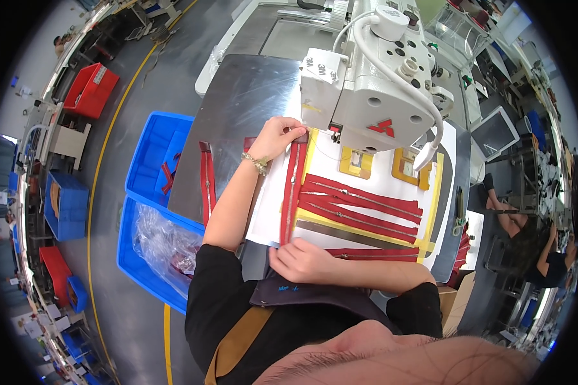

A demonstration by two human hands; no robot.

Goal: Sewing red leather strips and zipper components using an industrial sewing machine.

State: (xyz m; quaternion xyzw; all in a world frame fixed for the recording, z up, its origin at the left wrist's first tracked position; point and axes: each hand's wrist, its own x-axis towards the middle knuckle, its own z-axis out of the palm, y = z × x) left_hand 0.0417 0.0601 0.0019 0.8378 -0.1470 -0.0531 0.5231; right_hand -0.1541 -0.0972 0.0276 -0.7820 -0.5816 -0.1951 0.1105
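A long red zipper [290, 199] lies nearly lengthwise on the white sheet [268, 215], with a dark red tab at its far end. My left hand [279, 136] pinches that tabbed end beside the white sewing machine head [379, 112]. At the near end, my right hand [300, 262] has its fingers closed on the same zipper. Two more red zippers [366, 192] extend sideways to the right, and another zipper [379, 255] lies by the near edge, partly under my right forearm. Left of my left forearm, a tabbed zipper [208, 179] rests on the metal plate [244, 86].
Two yellow-edged frames [355, 162] sit on the sheet below the machine head. Blue bins [154, 151] stand to the left, one holding clear plastic. A monitor [494, 133] is at the right, with a seated person [549, 263] beyond. A red crate [91, 91] stands across the aisle.
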